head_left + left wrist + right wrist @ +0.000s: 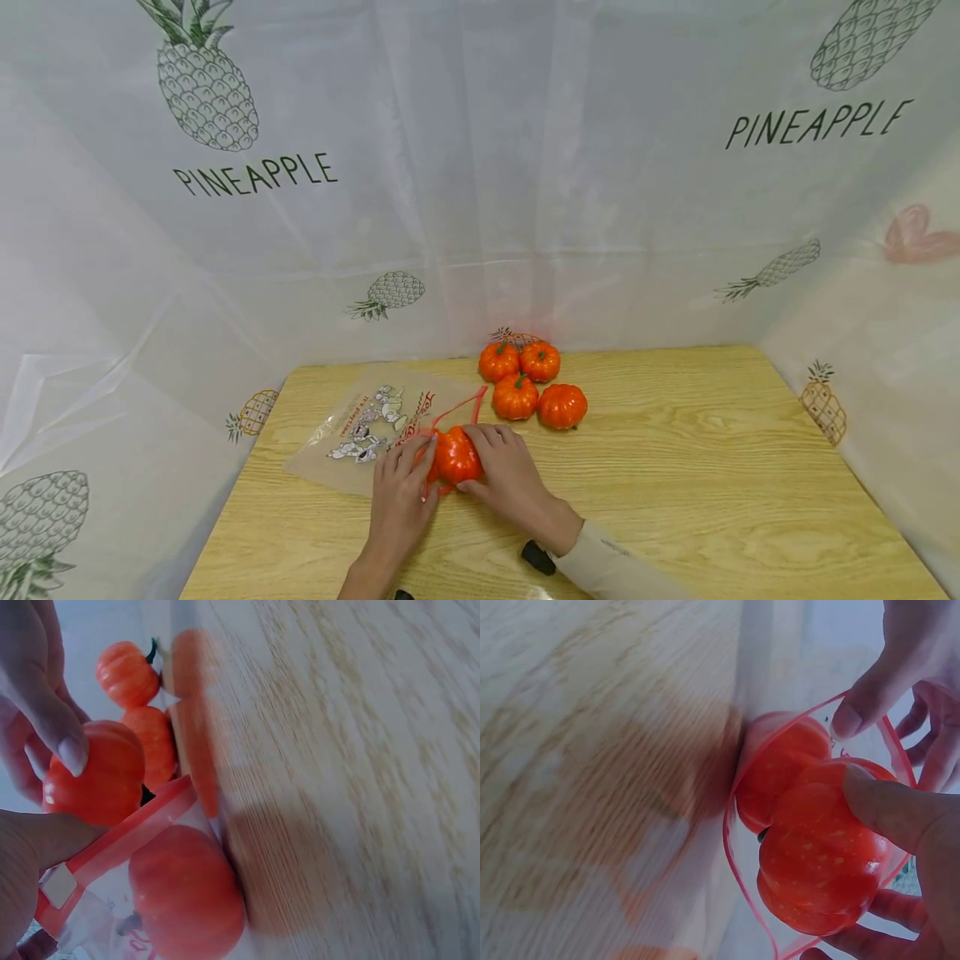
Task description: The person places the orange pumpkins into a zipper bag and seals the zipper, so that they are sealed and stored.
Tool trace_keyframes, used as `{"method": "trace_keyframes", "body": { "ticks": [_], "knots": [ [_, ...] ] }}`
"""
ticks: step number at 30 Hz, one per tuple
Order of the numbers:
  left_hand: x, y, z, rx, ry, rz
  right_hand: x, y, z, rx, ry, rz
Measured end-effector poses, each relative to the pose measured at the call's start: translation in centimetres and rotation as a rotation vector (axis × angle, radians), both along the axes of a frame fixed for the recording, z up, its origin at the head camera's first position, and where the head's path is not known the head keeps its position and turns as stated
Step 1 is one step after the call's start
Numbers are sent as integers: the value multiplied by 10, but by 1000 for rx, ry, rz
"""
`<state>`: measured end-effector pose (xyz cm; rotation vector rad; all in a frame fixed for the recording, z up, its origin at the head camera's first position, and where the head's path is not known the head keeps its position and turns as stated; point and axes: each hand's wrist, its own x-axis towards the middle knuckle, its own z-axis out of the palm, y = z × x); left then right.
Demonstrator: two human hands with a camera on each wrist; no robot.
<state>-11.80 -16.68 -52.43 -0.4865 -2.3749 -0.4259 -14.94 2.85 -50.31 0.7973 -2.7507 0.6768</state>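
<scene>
A small orange pumpkin (458, 455) sits between the hands, with my right hand (510, 475) gripping it by thumb and fingers. In the right wrist view this pumpkin (821, 855) is within the red-rimmed mouth of a clear zip bag (322, 467). My left hand (402, 496) holds the bag at its mouth, the thumb (859, 712) inside the rim and the other fingers outside. A second pumpkin (187, 892) lies inside the bag, seen through the plastic. The bag lies flat to the left, printed with cartoon figures.
Several more pumpkins stand grouped behind the right hand, among them a front one (562, 407) and a back one (498, 362). A white slider (58, 885) sits on the bag's red edge. The wooden table (712, 467) meets a pineapple-print curtain (480, 208) at the back.
</scene>
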Motion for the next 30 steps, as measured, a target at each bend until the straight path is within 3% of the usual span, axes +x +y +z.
{"method": "trace_keyframes", "body": {
  "ticks": [23, 30],
  "knots": [
    [4, 2, 5, 2, -25, -9, 1, -13, -5, 70, -64, -20],
    [3, 3, 2, -5, 6, -64, -2, -16, -5, 84, -64, 1]
  ]
}}
